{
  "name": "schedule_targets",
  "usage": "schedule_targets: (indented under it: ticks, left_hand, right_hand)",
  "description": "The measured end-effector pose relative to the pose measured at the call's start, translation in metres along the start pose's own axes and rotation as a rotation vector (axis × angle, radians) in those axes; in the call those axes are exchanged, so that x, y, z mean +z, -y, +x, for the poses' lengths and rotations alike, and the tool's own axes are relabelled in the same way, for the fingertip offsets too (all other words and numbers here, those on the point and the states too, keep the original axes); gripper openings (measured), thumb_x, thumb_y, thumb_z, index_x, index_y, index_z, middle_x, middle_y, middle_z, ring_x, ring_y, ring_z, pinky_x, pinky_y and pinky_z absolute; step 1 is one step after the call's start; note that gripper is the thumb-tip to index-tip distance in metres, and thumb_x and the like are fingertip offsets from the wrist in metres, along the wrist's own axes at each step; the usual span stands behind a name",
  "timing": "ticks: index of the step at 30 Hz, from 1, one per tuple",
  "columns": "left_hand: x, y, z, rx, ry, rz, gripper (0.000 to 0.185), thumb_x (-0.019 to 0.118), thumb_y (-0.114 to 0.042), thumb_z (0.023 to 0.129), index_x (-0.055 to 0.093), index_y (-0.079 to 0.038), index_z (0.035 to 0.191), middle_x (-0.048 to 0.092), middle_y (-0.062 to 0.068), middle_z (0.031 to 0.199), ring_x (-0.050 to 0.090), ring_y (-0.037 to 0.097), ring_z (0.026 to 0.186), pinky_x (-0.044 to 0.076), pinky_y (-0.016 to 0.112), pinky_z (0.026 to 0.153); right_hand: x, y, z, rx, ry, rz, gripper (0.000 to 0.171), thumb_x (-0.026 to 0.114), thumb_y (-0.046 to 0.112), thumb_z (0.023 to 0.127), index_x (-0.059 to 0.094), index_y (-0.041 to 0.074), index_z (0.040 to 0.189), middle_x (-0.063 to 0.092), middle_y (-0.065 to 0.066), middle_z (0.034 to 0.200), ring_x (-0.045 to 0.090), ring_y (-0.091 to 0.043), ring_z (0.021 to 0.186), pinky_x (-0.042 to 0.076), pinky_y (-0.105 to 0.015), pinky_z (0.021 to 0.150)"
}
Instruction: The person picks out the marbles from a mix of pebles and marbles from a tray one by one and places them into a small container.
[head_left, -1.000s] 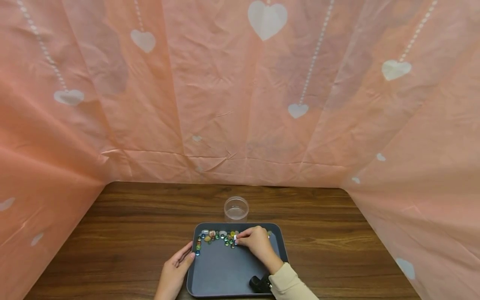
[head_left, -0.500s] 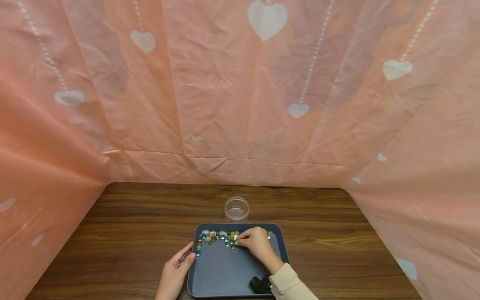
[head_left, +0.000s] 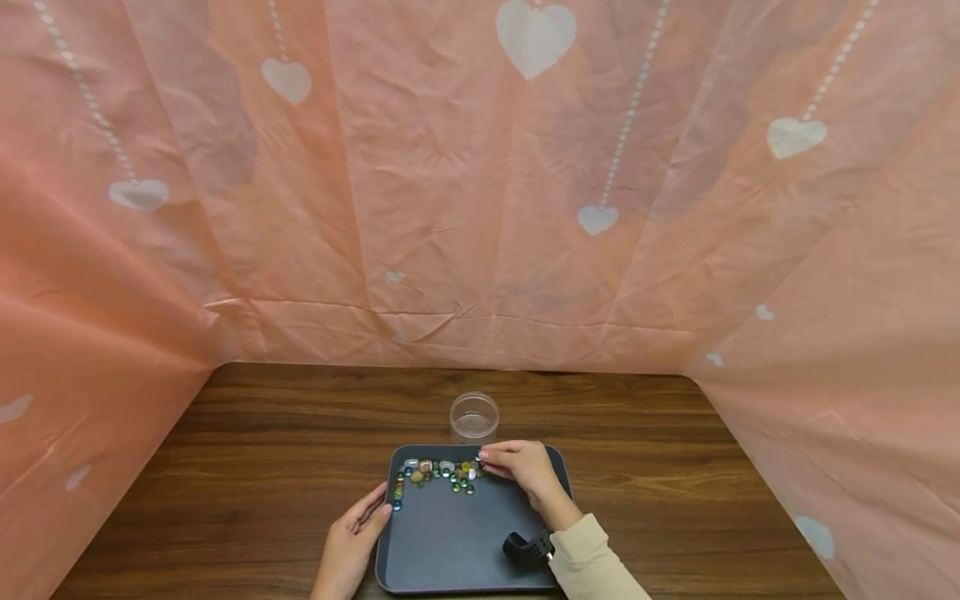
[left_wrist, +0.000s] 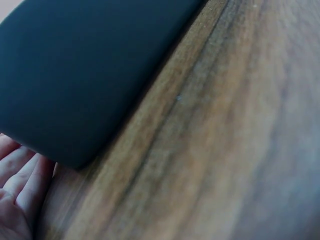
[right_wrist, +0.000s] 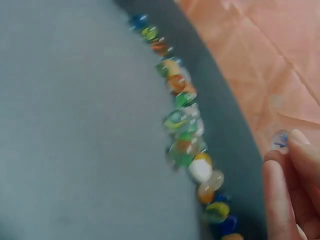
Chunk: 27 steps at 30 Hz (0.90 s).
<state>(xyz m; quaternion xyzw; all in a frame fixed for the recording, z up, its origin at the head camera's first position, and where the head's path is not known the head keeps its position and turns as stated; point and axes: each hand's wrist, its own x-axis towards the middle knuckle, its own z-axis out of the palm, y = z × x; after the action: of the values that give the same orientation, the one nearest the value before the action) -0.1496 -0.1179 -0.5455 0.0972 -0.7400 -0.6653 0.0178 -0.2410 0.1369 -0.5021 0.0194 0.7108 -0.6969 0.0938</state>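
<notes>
Between right fingertips (right_wrist: 280, 175), small clear blue-flecked marble (right_wrist: 280, 140), blurred

A tray (head_left: 457, 550) lies on the worktop (head_left: 225, 467), with a jar (head_left: 474, 416) just behind its far edge. Marbles (head_left: 438, 473) lie in a row along the tray's far side. The left hand (head_left: 352, 542) rests at the tray's left edge; the right hand (head_left: 525, 468) is over the far right corner.

A small clear marble (right_wrist: 280, 140), seemingly blue-streaked, sits pinched at the right hand's (head_left: 525, 468) fingertips above the tray's (head_left: 450, 550) far rim, beside the marbles (head_left: 438, 475) there.
</notes>
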Motion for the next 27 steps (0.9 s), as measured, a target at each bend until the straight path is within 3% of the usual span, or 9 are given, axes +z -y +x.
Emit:
schedule_targets:
  ticks: [5,10,18,27]
  left_hand:
    - [-0.001,0.001,0.0,0.002,0.001,0.005,0.048,0.065,-0.021,0.097,0.056,0.005,0.137,0.058,0.022,0.139,0.062,0.013,0.12,0.053,0.012,0.091]
    - [-0.002,0.0,0.0,0.014,0.007,-0.001,0.048,0.063,-0.02,0.098,0.054,0.006,0.137,0.056,0.024,0.14,0.062,0.018,0.122,0.05,0.007,0.089]
    - [-0.002,-0.001,0.0,0.023,0.012,-0.01,0.048,0.063,-0.02,0.099,0.054,0.007,0.137,0.056,0.025,0.14,0.059,0.028,0.127,0.051,0.008,0.09]
    - [0.0,0.001,0.001,0.02,0.012,-0.025,0.049,0.065,-0.022,0.097,0.055,0.006,0.137,0.056,0.024,0.14,0.061,0.004,0.116,0.051,0.009,0.091]
  right_hand:
    - [0.0,0.009,0.001,0.078,-0.013,0.227,0.033,0.064,-0.005,0.092,0.059,-0.021,0.12,0.074,-0.006,0.091,0.072,-0.009,0.083,0.061,-0.024,0.082]
    - [0.0,0.015,0.004,0.092,-0.012,0.341,0.033,0.06,-0.007,0.093,0.056,-0.02,0.123,0.072,-0.003,0.09,0.072,-0.011,0.085,0.06,-0.024,0.085]
    - [0.0,0.029,0.014,0.072,-0.055,0.32,0.032,0.061,-0.005,0.094,0.058,-0.019,0.123,0.074,-0.004,0.091,0.072,-0.011,0.084,0.061,-0.025,0.084]
    - [0.005,0.048,0.027,0.061,-0.083,0.301,0.025,0.064,-0.008,0.09,0.065,-0.017,0.114,0.076,-0.011,0.093,0.073,-0.013,0.08,0.062,-0.025,0.079]
